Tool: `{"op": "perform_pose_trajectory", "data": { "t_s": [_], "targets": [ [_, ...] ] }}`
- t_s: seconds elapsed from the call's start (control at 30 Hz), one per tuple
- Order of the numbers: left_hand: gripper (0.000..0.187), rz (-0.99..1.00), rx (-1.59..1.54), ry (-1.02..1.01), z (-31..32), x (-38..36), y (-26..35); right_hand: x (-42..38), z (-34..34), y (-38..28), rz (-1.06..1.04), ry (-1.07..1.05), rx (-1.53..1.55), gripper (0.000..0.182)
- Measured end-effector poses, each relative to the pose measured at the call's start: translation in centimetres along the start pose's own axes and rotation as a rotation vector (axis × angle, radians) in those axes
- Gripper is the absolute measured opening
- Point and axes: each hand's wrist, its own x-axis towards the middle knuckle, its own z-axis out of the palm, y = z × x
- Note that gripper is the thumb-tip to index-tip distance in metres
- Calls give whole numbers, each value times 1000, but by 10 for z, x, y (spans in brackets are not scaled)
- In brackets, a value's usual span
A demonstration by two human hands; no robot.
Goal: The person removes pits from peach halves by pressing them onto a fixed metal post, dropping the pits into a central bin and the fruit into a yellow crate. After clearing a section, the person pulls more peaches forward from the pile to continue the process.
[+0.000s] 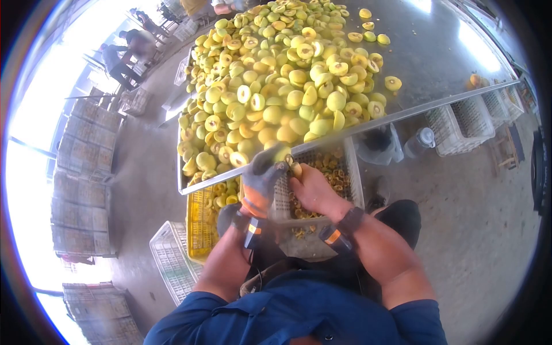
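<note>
Gloved left hand point(263, 179), fingers curled, bare right hand point(313, 188) closed, both forearms angled inward, wrists banded

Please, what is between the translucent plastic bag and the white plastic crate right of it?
A clear plastic container lies between the bag and the crate, in the head view.

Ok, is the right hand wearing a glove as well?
No, the right hand is bare; only the left hand wears a glove, grey with an orange cuff.
</note>
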Motion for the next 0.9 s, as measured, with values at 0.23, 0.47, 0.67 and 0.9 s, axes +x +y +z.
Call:
{"op": "perform_pose_trajectory", "data": {
  "t_s": [0.23, 0.47, 0.67, 0.9],
  "targets": [
    [48, -74, -207, -17, -11, 7, -14, 0, 0, 6, 99, -58, 90, 28],
    [42, -30, -67, 19, -2, 0, -1, 1, -1, -6, -15, -24, -37, 26],
    [41, -29, -72, 72, 4, -6, -2, -5, 1, -16, 109, 48, -80, 26],
    [44, -66, -154, -2, -3, -4, 1, 3, -17, -9, 457, -358, 513, 26]
  ]
}}
